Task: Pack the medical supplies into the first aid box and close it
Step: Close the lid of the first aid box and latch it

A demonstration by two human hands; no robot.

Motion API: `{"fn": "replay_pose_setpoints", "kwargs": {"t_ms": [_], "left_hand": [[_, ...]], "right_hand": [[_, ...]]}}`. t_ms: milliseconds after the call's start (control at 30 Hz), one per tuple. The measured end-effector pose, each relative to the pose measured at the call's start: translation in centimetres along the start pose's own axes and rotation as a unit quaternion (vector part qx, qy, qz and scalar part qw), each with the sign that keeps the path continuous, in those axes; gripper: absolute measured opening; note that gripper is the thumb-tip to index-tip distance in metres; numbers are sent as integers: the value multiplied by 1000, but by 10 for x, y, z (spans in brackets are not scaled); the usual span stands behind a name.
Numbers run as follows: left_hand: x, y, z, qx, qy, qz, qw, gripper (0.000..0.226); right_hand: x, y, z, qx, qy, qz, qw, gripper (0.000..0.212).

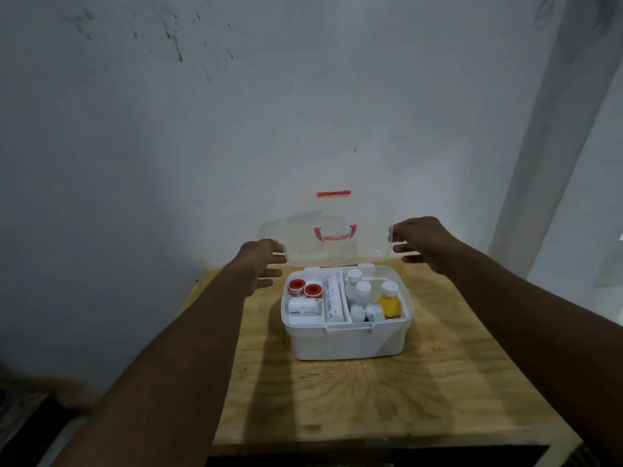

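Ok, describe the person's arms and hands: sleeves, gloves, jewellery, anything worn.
Both forearms are bare for their whole visible length; no sleeve edge shows in the picture. The left hand and right hand wear no gloves. No watch, bracelet or ring is visible, though the dim light and blur could hide small details.

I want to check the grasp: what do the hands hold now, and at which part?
Both hands hold the clear lid of the first aid box: left hand at its left edge, right hand at its right edge.

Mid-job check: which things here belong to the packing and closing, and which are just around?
Job:
first aid box
clear lid
left hand
right hand
red tape rolls
yellow bottle
white bottles
bandage rolls

Around:
wooden table
wall
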State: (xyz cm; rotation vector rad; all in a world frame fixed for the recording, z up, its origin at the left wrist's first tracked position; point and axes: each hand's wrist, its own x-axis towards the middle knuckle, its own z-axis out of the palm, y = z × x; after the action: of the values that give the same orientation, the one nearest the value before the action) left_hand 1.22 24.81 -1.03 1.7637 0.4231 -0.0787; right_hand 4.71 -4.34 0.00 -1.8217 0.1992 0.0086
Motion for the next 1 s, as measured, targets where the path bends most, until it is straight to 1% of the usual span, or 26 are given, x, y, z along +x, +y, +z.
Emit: {"fn": "replay_pose_setpoints", "kwargs": {"t_ms": [133, 267, 400, 533, 667, 700, 733, 767, 833, 900, 1000], "left_hand": [[-16, -2, -7, 22, -9, 8, 1000, 29], [-25, -8, -16, 50, -14, 9, 999, 27], [-33, -15, -17, 87, -17, 10, 996, 26], [-36, -24, -17, 126, -33, 11, 991, 30], [-36, -29, -11, 123, -27, 22, 992, 36], [-36, -29, -7, 125, -15, 31, 992, 40], [-37, -29, -2, 132, 2, 51, 990, 45], [-38, -30, 3, 144, 22, 84, 986, 50], [-46, -30, 15, 171, 53, 162, 970, 54], [-49, -34, 27, 202, 56, 227, 951, 59], [-51, -44, 40, 248, 26, 259, 933, 60]], "right_hand": [[-20, -4, -13, -33, -1, -22, 999, 18], [-42, 2, -24, -52, -21, -45, 997, 20], [-58, 16, -27, -95, -21, -69, 993, 12], [-69, 33, -26, -160, -19, -84, 983, 13], [-78, 42, -15, -221, 12, -136, 966, 17], [-81, 43, -11, -248, 24, -155, 956, 20], [-83, 43, -8, -273, 36, -175, 945, 27], [-85, 44, -5, -289, 43, -195, 936, 37], [-90, 46, 1, -289, 33, -230, 929, 53], [-92, 50, 8, -299, 8, -260, 918, 62], [-94, 59, 18, -314, -14, -276, 908, 63]]}}
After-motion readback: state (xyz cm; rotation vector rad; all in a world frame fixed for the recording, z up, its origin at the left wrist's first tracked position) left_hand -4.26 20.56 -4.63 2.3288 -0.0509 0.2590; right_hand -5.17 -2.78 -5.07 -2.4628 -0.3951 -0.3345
